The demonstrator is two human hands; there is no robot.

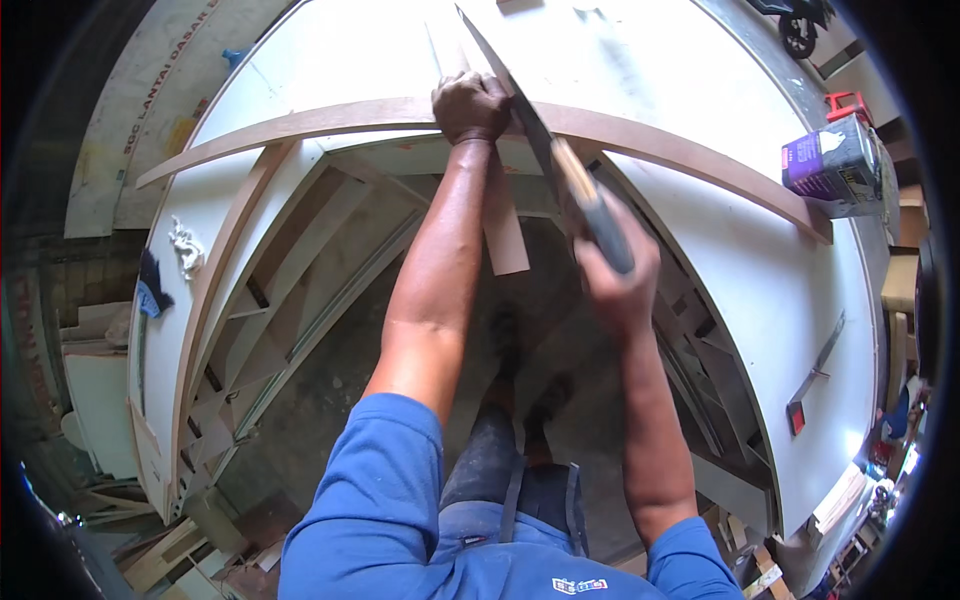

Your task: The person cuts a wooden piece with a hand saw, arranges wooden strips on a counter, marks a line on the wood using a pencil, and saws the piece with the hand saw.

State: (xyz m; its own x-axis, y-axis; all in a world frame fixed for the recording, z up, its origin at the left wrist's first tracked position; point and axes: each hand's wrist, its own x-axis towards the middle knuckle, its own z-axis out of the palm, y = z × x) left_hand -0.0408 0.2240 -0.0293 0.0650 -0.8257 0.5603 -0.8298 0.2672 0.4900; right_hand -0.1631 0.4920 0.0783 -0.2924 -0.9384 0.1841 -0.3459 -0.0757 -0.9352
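Observation:
My left hand is closed over a narrow wooden strip, pressing it down at the near edge of the white tabletop. The strip's near end juts past that edge, over the floor. In my right hand, slightly blurred, is the handle of a handsaw. Its long blade slants up and away, just right of my left hand and close alongside the strip. Whether the teeth touch the wood I cannot tell. A long brown wooden batten runs along the table's near edge, under the strip.
White side panels flank me. On the left one lie a white rag and a dark-bristled brush; on the right, a red-handled square. A purple and black box stands by the batten's right end. Wood offcuts lie lower left.

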